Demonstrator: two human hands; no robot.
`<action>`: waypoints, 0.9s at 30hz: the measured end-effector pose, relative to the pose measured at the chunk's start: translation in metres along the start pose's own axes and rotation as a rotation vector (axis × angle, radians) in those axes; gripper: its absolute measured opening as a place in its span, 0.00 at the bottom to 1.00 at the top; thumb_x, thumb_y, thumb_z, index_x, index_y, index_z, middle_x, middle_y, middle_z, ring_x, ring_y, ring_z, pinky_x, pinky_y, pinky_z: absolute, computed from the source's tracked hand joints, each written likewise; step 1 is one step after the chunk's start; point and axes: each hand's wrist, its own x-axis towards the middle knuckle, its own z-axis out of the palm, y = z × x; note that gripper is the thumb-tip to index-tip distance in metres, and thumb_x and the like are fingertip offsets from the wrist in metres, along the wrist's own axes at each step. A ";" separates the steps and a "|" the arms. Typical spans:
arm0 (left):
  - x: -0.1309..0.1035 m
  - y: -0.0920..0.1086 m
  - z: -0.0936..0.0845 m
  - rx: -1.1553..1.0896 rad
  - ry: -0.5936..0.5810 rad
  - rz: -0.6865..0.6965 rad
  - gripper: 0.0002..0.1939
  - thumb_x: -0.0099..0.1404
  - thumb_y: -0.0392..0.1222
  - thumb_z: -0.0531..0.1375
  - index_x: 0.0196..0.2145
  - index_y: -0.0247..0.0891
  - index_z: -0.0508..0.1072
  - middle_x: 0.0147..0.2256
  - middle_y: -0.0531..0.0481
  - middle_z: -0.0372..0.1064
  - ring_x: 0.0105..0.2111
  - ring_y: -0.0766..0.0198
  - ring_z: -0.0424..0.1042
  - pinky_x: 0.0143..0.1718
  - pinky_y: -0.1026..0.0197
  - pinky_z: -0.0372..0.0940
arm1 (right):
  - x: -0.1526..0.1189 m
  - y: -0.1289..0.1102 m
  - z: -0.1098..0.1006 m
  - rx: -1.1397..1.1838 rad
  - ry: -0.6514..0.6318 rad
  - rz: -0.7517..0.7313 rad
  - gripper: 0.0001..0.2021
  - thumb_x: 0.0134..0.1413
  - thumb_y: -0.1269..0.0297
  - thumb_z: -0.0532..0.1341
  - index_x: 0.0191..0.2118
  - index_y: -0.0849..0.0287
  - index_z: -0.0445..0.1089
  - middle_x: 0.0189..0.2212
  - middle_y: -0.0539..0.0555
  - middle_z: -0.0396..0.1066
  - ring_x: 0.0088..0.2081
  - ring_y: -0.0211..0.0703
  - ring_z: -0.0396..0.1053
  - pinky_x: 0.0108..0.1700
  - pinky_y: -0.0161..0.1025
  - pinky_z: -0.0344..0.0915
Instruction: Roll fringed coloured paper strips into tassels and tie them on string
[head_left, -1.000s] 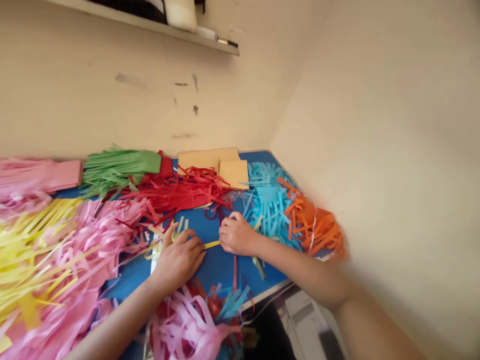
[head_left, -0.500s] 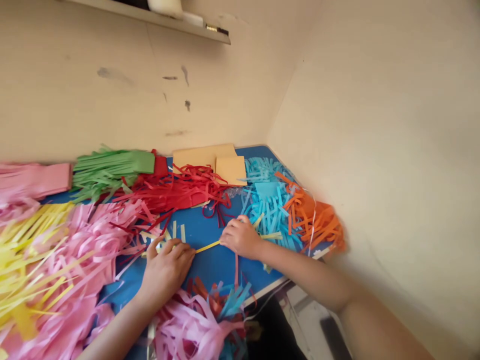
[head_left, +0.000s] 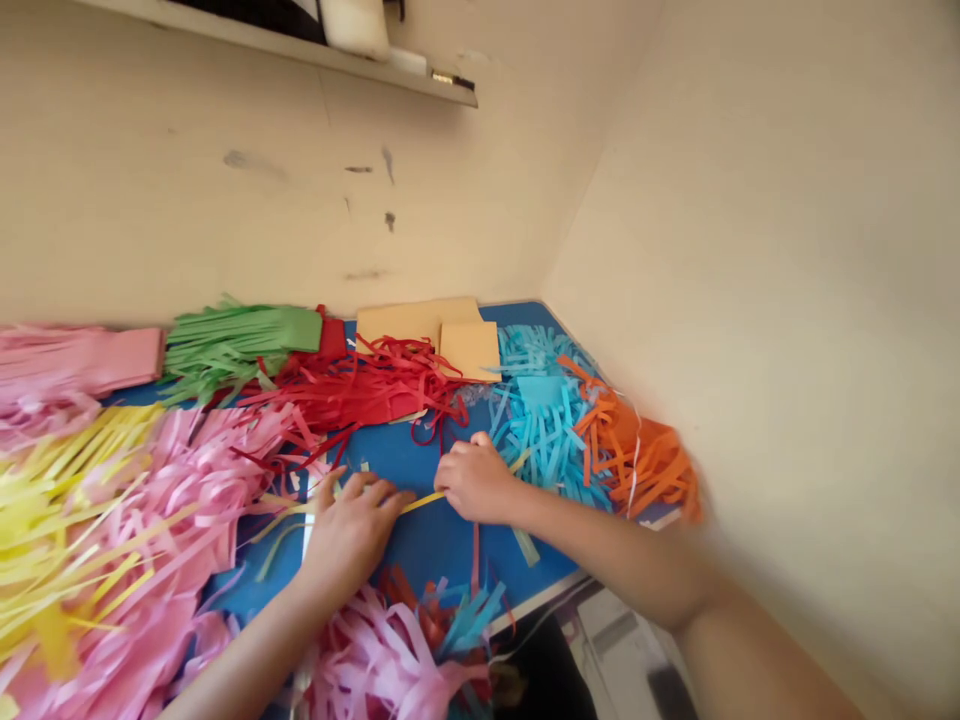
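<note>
A narrow yellow paper strip (head_left: 421, 502) stretches straight between my two hands, low over the blue tabletop. My left hand (head_left: 356, 522) has its fingers bent over one end, near the pink fringe, with the fingertips partly hidden. My right hand (head_left: 474, 480) pinches the other end, fingers closed and curled. Pale yellow paper strips (head_left: 281, 530) lie loose to the left of my left hand. Beneath my right hand a thin pink strip (head_left: 475, 560) hangs down towards the pale pink paper fringe (head_left: 390, 650) at the front.
Cut paper fringes surround the hands: yellow (head_left: 60, 520), pink (head_left: 202, 480), green (head_left: 247, 345), red (head_left: 367, 385), light blue (head_left: 540, 400) and orange (head_left: 645, 455). Folded tan paper (head_left: 469, 350) lies at the back. A white cord (head_left: 637, 450) crosses the orange fringe. The wall shelf (head_left: 420, 85) is above.
My left hand has slid right, closer to my right hand, so less yellow strip shows between them. Loose pale strips now trail behind the left hand. The view has shifted slightly.
</note>
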 end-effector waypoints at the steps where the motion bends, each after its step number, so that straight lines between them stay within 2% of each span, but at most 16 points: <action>1: -0.001 0.002 -0.001 0.011 -0.003 0.058 0.15 0.65 0.34 0.56 0.42 0.52 0.76 0.37 0.52 0.78 0.44 0.50 0.71 0.55 0.39 0.50 | -0.003 0.000 -0.001 -0.046 0.010 -0.077 0.05 0.57 0.69 0.60 0.34 0.56 0.73 0.34 0.53 0.74 0.40 0.46 0.63 0.44 0.48 0.49; 3: -0.002 0.005 0.001 0.028 0.000 0.137 0.17 0.65 0.31 0.55 0.43 0.51 0.76 0.37 0.52 0.78 0.44 0.52 0.71 0.56 0.39 0.51 | -0.006 -0.001 -0.001 -0.149 0.034 -0.199 0.09 0.62 0.70 0.56 0.32 0.58 0.72 0.32 0.54 0.74 0.41 0.47 0.63 0.47 0.51 0.49; 7: 0.003 0.010 0.011 0.034 0.080 0.157 0.13 0.68 0.33 0.53 0.38 0.44 0.77 0.35 0.51 0.78 0.37 0.57 0.73 0.59 0.37 0.50 | 0.000 -0.003 0.004 -0.267 0.055 -0.314 0.13 0.64 0.73 0.54 0.31 0.60 0.73 0.30 0.55 0.74 0.41 0.47 0.63 0.48 0.52 0.49; 10: 0.011 0.009 0.009 0.043 0.196 0.193 0.15 0.69 0.33 0.52 0.33 0.42 0.77 0.28 0.54 0.76 0.29 0.63 0.73 0.61 0.38 0.50 | 0.008 -0.008 0.001 -0.177 0.041 -0.221 0.09 0.60 0.70 0.57 0.30 0.60 0.73 0.30 0.54 0.75 0.39 0.46 0.64 0.47 0.51 0.51; 12: 0.012 0.010 -0.005 0.018 0.292 0.220 0.16 0.70 0.32 0.51 0.33 0.42 0.77 0.27 0.56 0.75 0.28 0.66 0.73 0.64 0.40 0.49 | 0.005 -0.015 -0.011 -0.047 0.055 -0.110 0.06 0.54 0.68 0.61 0.28 0.59 0.74 0.29 0.53 0.75 0.38 0.45 0.66 0.47 0.50 0.52; 14: 0.006 0.016 -0.030 -0.052 0.379 0.231 0.16 0.71 0.33 0.50 0.36 0.42 0.77 0.29 0.56 0.77 0.30 0.67 0.75 0.66 0.42 0.45 | -0.007 -0.026 -0.030 0.158 0.087 -0.044 0.05 0.52 0.65 0.63 0.29 0.58 0.75 0.30 0.51 0.77 0.38 0.43 0.68 0.48 0.49 0.53; 16: -0.006 0.028 -0.059 -0.133 0.450 0.237 0.15 0.71 0.34 0.50 0.39 0.42 0.76 0.33 0.56 0.78 0.33 0.68 0.76 0.68 0.43 0.42 | -0.024 -0.038 -0.053 0.501 0.096 -0.015 0.08 0.55 0.59 0.63 0.32 0.57 0.77 0.34 0.52 0.77 0.38 0.42 0.70 0.48 0.46 0.56; 18: -0.018 0.042 -0.088 -0.149 0.481 0.271 0.15 0.71 0.32 0.50 0.41 0.42 0.76 0.35 0.55 0.79 0.35 0.68 0.76 0.68 0.44 0.42 | -0.038 -0.050 -0.072 0.939 -0.022 0.032 0.17 0.55 0.49 0.62 0.34 0.58 0.78 0.33 0.52 0.76 0.34 0.40 0.70 0.42 0.40 0.61; 20: -0.027 0.055 -0.108 -0.123 0.484 0.321 0.16 0.70 0.30 0.50 0.43 0.42 0.76 0.35 0.55 0.79 0.35 0.68 0.76 0.68 0.45 0.43 | -0.048 -0.060 -0.082 1.329 -0.179 0.145 0.24 0.48 0.41 0.66 0.31 0.61 0.77 0.24 0.50 0.71 0.26 0.36 0.66 0.32 0.35 0.62; 21: -0.030 0.061 -0.115 -0.117 0.485 0.334 0.16 0.70 0.30 0.51 0.43 0.42 0.76 0.34 0.55 0.78 0.35 0.68 0.76 0.68 0.45 0.43 | -0.052 -0.065 -0.083 1.473 -0.219 0.202 0.25 0.42 0.40 0.69 0.27 0.62 0.76 0.20 0.48 0.68 0.23 0.34 0.63 0.28 0.33 0.60; 23: -0.036 0.073 -0.121 -0.141 0.509 0.324 0.15 0.69 0.30 0.52 0.44 0.43 0.75 0.34 0.56 0.78 0.34 0.69 0.76 0.68 0.46 0.45 | -0.059 -0.077 -0.079 1.665 -0.196 0.278 0.26 0.32 0.42 0.74 0.22 0.63 0.73 0.16 0.46 0.64 0.19 0.30 0.59 0.23 0.29 0.56; 25: -0.041 0.084 -0.120 -0.183 0.527 0.282 0.14 0.70 0.30 0.52 0.45 0.43 0.75 0.34 0.56 0.78 0.34 0.69 0.76 0.67 0.47 0.47 | -0.067 -0.089 -0.071 1.797 -0.160 0.302 0.26 0.30 0.43 0.75 0.21 0.64 0.71 0.15 0.46 0.64 0.16 0.28 0.58 0.19 0.28 0.53; 27: -0.046 0.094 -0.118 -0.207 0.542 0.234 0.13 0.70 0.32 0.52 0.44 0.43 0.75 0.34 0.56 0.78 0.34 0.70 0.77 0.67 0.47 0.48 | -0.077 -0.098 -0.065 1.889 -0.178 0.326 0.29 0.32 0.40 0.73 0.22 0.66 0.72 0.16 0.49 0.67 0.15 0.29 0.59 0.16 0.27 0.51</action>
